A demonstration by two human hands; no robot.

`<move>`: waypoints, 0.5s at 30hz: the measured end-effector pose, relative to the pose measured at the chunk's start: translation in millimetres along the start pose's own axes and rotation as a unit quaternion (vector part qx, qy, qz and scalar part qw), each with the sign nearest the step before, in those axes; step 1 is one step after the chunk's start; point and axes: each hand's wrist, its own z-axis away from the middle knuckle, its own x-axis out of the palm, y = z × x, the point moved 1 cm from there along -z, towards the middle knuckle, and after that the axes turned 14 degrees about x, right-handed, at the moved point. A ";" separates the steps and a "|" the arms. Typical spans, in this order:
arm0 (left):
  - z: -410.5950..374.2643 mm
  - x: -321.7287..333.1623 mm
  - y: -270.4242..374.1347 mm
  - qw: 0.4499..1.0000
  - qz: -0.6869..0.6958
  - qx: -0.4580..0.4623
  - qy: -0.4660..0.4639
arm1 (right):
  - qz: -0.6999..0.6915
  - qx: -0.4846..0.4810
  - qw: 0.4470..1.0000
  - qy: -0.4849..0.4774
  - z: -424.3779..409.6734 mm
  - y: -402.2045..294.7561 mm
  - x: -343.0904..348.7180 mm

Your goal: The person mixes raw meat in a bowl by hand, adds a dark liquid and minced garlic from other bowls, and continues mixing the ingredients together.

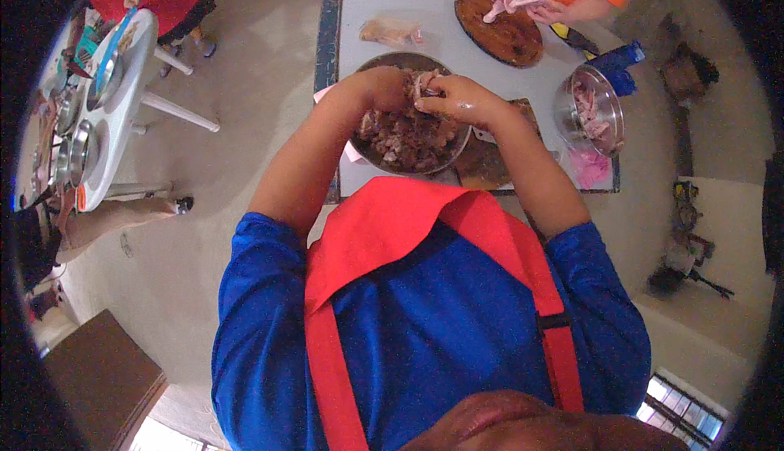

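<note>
A large round metal bowl [463, 151] stands before me at the near part of the table, with dark, crumbly cooked meat [416, 139] in it. Over its far half, my left hand [386, 87] reaches in from the left, its fingers partly hidden among the food. My right hand [456, 101] comes from the right and pinches a pale piece of meat [424, 83] between thumb and fingers. Both hands are close together at that piece. Right of the bowl lies a brown wooden cutting board [484, 163], partly covered by my right forearm.
A steel bowl [620, 108] of pale meat stands at the right beside a pink plastic bag [589, 166]. Farther back are a round wooden board [499, 28], a plastic-wrapped packet [392, 31] and a co-worker in orange. A white table [110, 145] with metal bowls is at far left.
</note>
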 end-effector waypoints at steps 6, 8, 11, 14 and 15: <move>-45.5 41.8 -74.4 0.999 -0.030 -0.039 -0.010 | -0.071 0.160 0.984 -0.026 17.1 -6.5 -6.6; -52.4 59.5 -90.3 0.995 0.012 -0.090 0.036 | -0.188 0.229 0.954 -0.056 16.7 3.7 6.6; -56.2 67.2 -79.3 0.979 0.106 -0.159 0.071 | -0.351 0.317 0.875 -0.101 16.8 37.0 41.2; -53.2 70.1 -75.4 0.928 0.314 -0.181 0.086 | -0.575 0.246 0.768 -0.141 27.6 11.7 52.9; -54.3 80.1 -88.7 0.895 0.397 -0.182 0.089 | -0.595 0.238 0.758 -0.120 19.0 13.7 62.6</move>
